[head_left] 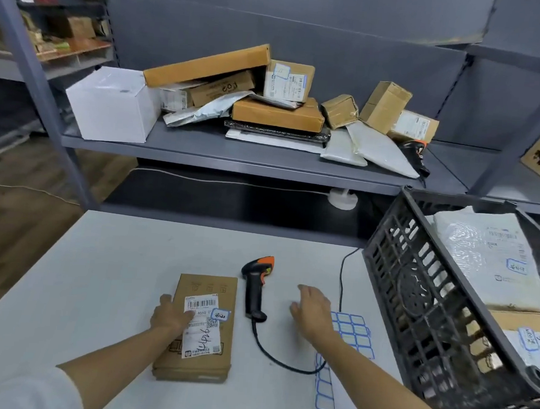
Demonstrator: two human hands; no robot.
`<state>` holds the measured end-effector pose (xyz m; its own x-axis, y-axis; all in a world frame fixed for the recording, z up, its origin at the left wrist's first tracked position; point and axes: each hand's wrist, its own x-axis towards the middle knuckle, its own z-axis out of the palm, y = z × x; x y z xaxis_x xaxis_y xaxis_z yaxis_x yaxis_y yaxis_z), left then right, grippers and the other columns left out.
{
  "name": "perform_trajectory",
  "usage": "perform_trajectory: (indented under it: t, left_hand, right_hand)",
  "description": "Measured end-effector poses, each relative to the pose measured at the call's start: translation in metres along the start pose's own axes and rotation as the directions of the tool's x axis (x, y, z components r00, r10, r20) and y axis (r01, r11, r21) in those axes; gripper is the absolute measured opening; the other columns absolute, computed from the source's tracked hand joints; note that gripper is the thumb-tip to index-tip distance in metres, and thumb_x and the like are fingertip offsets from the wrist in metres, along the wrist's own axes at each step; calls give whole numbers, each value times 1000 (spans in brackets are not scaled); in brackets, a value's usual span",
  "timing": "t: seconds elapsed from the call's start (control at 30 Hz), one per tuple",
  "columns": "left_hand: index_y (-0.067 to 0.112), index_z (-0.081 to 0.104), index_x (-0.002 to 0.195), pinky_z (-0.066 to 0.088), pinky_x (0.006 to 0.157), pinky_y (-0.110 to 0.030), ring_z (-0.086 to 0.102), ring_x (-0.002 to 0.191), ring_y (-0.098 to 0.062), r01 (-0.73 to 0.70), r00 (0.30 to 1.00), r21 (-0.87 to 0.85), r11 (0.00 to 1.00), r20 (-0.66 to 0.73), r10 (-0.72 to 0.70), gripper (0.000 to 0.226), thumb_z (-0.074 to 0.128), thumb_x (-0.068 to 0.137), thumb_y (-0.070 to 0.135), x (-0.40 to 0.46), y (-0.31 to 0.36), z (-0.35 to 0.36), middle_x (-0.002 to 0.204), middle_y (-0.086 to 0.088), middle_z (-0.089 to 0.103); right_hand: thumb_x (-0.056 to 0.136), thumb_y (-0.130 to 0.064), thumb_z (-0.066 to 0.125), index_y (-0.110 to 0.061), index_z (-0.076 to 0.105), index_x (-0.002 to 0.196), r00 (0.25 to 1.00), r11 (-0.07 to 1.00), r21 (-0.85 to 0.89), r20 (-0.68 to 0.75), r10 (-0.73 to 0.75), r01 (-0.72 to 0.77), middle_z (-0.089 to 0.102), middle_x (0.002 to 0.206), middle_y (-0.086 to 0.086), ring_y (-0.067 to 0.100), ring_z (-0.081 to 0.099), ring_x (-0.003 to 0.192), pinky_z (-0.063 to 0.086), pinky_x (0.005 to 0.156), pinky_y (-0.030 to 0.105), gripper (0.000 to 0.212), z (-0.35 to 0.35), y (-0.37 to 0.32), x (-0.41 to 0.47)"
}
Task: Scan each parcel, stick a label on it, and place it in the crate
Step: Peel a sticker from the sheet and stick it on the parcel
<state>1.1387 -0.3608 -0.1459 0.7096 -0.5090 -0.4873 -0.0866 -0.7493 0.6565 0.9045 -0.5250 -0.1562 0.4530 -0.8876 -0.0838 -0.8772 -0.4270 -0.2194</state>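
On the table [114, 257], the scanner [255, 286] lies between the parcel [202, 327] at left and crate [415, 294] at right.

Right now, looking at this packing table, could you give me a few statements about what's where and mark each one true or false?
1. The left hand rests on the brown parcel. True.
2. The right hand holds the scanner. False: the scanner lies on the table, and the hand hovers open beside it.
3. The parcel already carries a small blue-edged label. True.
4. The crate is empty. False: it holds several parcels, among them a white bag.
5. The sheet of blue labels lies left of the parcel. False: it lies to the right, near the crate.
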Motion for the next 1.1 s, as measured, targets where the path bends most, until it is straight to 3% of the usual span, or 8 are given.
perform_trajectory:
  t: [0.07,0.23,0.47,0.7,0.93,1.1]
  left_hand:
    - [-2,25,140,45,90,-38,54,116,-37,57,997,1,998,42,-57,71,67,87,20,2,-5,-3,131,-23,51]
    - [-4,55,119,49,91,-35,60,108,-32,93,986,32,995,137,-97,49,73,82,23,6,-19,-6,119,-20,63]
    - [-2,63,111,51,92,-39,63,104,-32,96,993,-72,993,76,-90,43,77,79,22,5,-27,-8,114,-19,66]
    - [-1,70,103,55,82,-36,67,89,-31,125,992,-205,971,55,-116,33,77,78,18,-4,-22,-11,101,-19,71]
    - [5,71,104,58,76,-44,66,83,-29,-5,1000,-333,943,-6,3,36,79,76,26,-7,39,-37,101,-16,71]
    - [11,71,107,57,74,-37,61,75,-23,-128,991,-341,931,-1,136,34,78,77,25,-20,92,-37,103,-11,72]
  right_hand:
    - [97,-26,39,-13,33,145,999,999,-15,-5,-47,47,41,145,5,18,34,135,22,110,29,50,2,-20,5]
    - [97,-23,39,-13,34,144,996,996,-26,-26,-86,85,43,143,4,18,34,135,23,110,30,48,3,-51,9]
    - [97,-22,39,-13,37,142,998,998,-23,-45,-54,53,45,141,5,20,36,134,24,108,30,45,1,-70,1]
    - [98,-22,39,-13,35,144,996,998,-28,-67,-56,54,43,144,5,19,34,135,23,111,31,47,-11,-69,-7]
    - [96,-22,40,-13,37,142,991,992,-121,-123,-44,29,46,142,3,20,37,133,24,110,33,47,-43,-51,0]
    - [95,-23,42,-12,42,136,978,987,-162,-204,-38,4,50,135,5,23,42,128,30,105,35,43,-84,-28,9]
